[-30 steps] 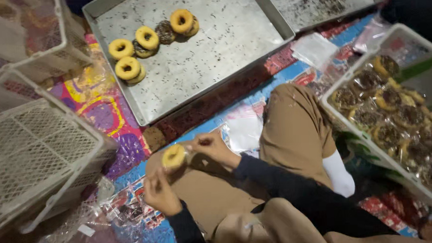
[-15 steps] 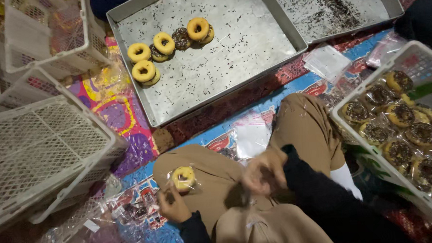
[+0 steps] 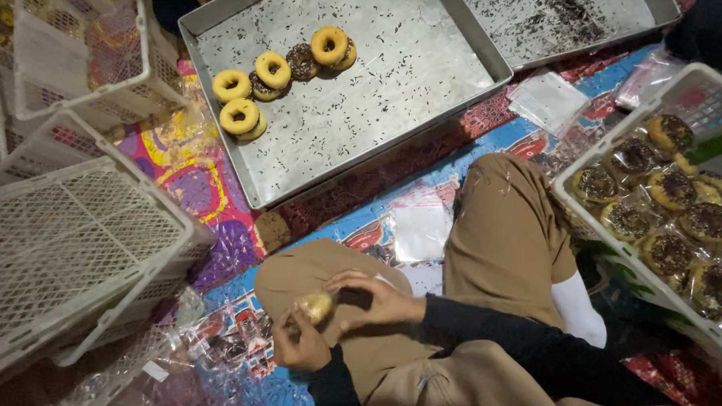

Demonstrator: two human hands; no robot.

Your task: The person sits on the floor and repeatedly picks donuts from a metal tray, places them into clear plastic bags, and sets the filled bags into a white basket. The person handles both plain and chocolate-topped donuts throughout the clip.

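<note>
While curled: hands [image 3: 341, 320] on doughnut [image 3: 315, 306]

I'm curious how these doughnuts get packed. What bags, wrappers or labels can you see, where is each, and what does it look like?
Clear plastic bag: flat, empty, on the mat between the knees.
Clear bags: small flat stack beside the metal tray.
Wrapped doughnuts: clear wrappers, in the white basket at right.
No labels or screens.
</note>
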